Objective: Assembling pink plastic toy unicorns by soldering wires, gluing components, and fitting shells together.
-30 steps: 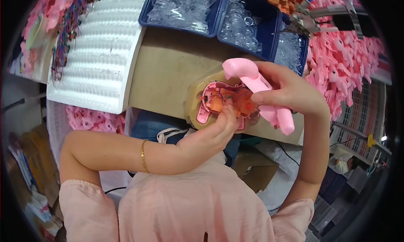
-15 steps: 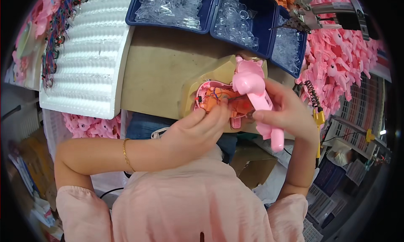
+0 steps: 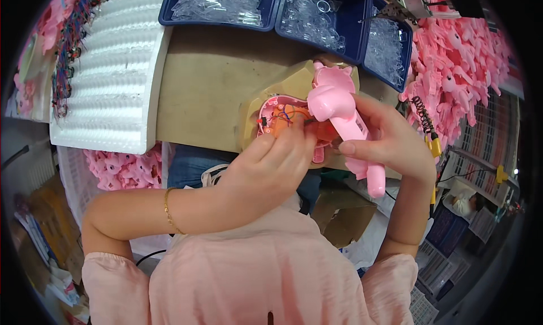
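Pink toy shell (image 3: 347, 127) rotated | right grip (image 3: 393, 143) clasping it | left grip (image 3: 267, 162) bunched over wires (image 3: 287, 117), hold unclear | desk's (image 3: 203, 93) near edge

The desk (image 3: 198, 82) has a dull tan top. Below its near edge, toward the right, an open brown cardboard box (image 3: 342, 217) stands beside pale sheeting (image 3: 365, 250). A white plastic crate (image 3: 73, 164) sits just off the near left corner, with brown cartons (image 3: 54, 226) farther left. Well beyond the right edge are a metal rail (image 3: 479, 176), dark crates (image 3: 444, 232) and a small bright light (image 3: 516, 171).
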Tool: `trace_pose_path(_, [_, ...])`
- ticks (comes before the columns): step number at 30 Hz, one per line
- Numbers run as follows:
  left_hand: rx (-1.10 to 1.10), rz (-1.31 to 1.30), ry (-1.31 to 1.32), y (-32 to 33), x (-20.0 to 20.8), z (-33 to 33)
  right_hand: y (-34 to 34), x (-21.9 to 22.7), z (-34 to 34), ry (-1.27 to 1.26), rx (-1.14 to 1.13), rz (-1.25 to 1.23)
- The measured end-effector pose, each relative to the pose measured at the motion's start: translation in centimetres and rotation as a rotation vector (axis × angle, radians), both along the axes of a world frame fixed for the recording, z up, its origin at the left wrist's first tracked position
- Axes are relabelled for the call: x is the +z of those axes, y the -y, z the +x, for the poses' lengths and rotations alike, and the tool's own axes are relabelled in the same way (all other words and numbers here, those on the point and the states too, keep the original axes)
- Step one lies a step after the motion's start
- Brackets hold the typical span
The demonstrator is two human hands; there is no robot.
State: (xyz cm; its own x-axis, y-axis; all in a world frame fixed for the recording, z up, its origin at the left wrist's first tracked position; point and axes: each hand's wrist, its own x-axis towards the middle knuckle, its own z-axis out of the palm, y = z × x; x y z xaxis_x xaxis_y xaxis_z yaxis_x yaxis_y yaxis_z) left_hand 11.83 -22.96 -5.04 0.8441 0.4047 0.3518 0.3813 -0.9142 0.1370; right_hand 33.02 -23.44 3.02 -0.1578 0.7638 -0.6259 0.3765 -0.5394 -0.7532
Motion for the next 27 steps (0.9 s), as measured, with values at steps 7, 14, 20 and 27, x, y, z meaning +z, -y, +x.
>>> trace_pose_path(7, [-0.139,0.284,-0.253,-0.4,0.8,0.4,0.9,0.5,-1.4,-0.03,-0.108,0.032])
trace_pose_path(14, [-0.11,0.361,-0.232,0.4,0.3,0.6,2.3,-1.4,-3.4,0.163,-0.286,0.265])
trace_pose_path(20, [-0.066,0.337,-0.236,1.7,-0.2,0.3,-2.1,1.1,-3.9,0.609,0.451,0.436])
trace_pose_path(27, [-0.134,-0.287,0.009,1.3,-2.4,-1.4,-1.4,-1.0,-3.1,0.576,0.646,0.574])
